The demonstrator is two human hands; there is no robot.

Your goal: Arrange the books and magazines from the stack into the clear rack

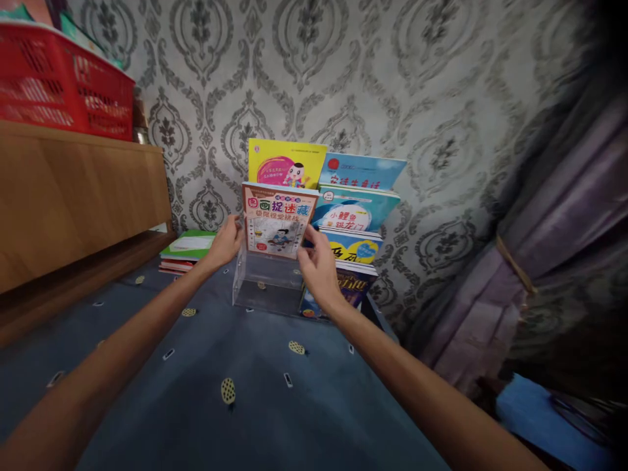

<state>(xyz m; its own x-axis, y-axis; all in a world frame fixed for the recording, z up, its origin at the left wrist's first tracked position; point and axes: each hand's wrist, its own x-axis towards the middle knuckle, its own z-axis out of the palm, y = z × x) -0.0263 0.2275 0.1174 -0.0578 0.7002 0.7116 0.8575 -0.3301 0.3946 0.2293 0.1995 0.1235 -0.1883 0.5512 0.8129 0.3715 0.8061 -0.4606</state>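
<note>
A brown-covered picture book (279, 229) stands upright in a clear acrylic tiered book rack (267, 297). My left hand (227, 243) is at its left edge, fingers curled against the side. At the right edge, my right hand (318, 265) pinches the book between thumb and fingers. Behind it rises a yellow book (287, 160) with a pink patch on the cover. The rack's right column holds a blue book (366, 170), a teal book (358, 209), a yellow-and-blue book (360, 248) and a dark purple book (360, 284), one below another. The tiers below the brown book show bare clear plastic.
Several books under a green one (189, 245) lie stacked left of the rack. A wooden cabinet (83, 196) with a red plastic basket (69, 85) on top stands left. Patterned dark cloth (206, 392) covers the table. A purple curtain (490, 307) hangs right; patterned wallpaper is behind.
</note>
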